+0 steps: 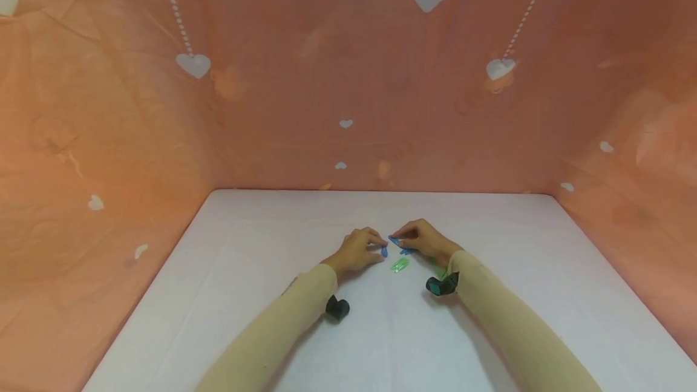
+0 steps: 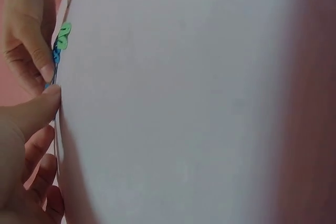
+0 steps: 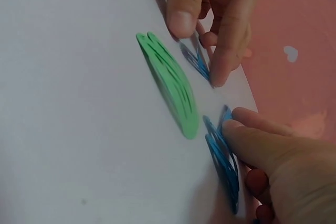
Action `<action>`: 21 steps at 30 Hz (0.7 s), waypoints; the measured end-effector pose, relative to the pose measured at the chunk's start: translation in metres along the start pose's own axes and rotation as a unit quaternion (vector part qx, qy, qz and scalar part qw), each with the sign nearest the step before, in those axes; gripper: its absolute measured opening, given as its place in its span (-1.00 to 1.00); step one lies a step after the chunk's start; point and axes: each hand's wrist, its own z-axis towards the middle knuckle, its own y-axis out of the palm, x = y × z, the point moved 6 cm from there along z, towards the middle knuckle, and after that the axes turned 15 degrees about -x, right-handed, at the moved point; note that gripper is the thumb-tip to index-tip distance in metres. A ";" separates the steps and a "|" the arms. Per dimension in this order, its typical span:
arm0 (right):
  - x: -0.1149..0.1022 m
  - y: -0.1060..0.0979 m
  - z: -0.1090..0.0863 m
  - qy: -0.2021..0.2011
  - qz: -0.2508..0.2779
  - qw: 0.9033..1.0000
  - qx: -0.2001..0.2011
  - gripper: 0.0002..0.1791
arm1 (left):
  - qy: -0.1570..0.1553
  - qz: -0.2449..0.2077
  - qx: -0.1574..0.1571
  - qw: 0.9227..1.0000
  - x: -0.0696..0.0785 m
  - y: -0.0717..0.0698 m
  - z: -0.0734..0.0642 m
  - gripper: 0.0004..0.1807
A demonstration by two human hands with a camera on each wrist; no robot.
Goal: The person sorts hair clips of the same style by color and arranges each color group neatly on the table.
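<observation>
My left hand (image 1: 359, 249) has a blue snap hair clip (image 3: 197, 62) between its thumb and forefinger, low over the white table. Just across from it, my right hand (image 1: 426, 239) pinches another blue hair clip (image 1: 394, 239) between thumb and forefinger. More blue clips (image 3: 223, 169) lie right under those fingertips. Nearer the body, a green pair of hair clips (image 3: 170, 85) rests on the table between the hands, side by side. In the left wrist view the blue clips (image 2: 56, 53) are mostly hidden behind fingers.
More green clips (image 1: 442, 272) show partly beneath the right wrist. A dark wrist camera (image 1: 337, 308) hangs under the left sleeve, and another (image 1: 442, 285) under the right. The white table (image 1: 272, 216) meets orange cloth walls (image 1: 381, 77) with pale hearts.
</observation>
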 end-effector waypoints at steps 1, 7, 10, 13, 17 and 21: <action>0.000 0.000 0.000 0.000 -0.002 1.000 0.001 -0.73 | 0.002 0.004 0.003 1.000 0.001 0.000 0.000 -0.64; -0.004 0.003 -0.001 -0.003 -0.001 1.000 -0.002 -0.73 | 0.025 0.019 0.021 0.999 0.009 -0.002 -0.004 -0.77; -0.005 0.004 -0.001 0.001 0.003 1.000 -0.004 -0.72 | 0.032 0.022 0.029 0.999 0.009 -0.003 -0.006 -0.90; -0.004 0.004 -0.001 0.007 0.010 1.000 -0.001 -0.73 | 0.040 0.023 0.028 0.999 0.008 -0.003 -0.008 -0.94; -0.003 0.003 0.000 0.007 0.004 1.000 0.003 -0.74 | 0.059 0.015 0.005 0.998 0.010 -0.003 -0.008 -0.83; -0.003 0.003 0.000 0.006 -0.003 1.000 0.004 -0.74 | 0.053 0.001 -0.024 0.998 0.013 -0.003 -0.007 -0.73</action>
